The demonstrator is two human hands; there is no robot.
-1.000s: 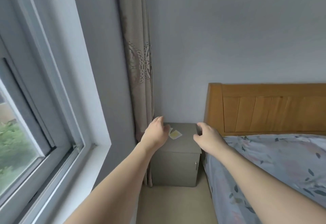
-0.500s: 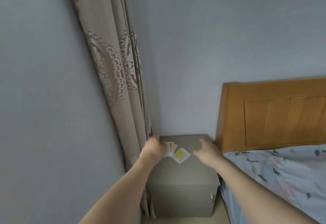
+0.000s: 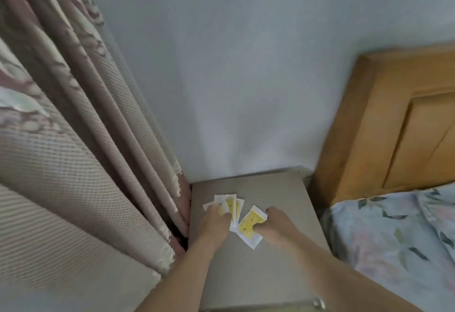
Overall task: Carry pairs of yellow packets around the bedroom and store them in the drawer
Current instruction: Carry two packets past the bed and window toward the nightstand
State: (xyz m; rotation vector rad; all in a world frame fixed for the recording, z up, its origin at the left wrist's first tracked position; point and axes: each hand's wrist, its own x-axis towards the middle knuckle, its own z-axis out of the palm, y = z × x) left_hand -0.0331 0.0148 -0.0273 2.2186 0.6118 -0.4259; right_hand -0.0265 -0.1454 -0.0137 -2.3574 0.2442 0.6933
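On nightstand (image 3: 270, 188) | left hand (image 3: 214, 223) touches fanned packets (image 3: 230, 204) | right hand (image 3: 275, 225) pinches packet (image 3: 250, 224)

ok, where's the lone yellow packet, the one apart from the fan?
Head view, low centre: the lone yellow packet lies on the grey nightstand, just right of the fanned packets, with the right hand at its right edge.

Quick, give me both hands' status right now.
Left hand: fingers down on the fanned yellow packets on the nightstand; grip cannot be told.
Right hand: pinching the single yellow packet.
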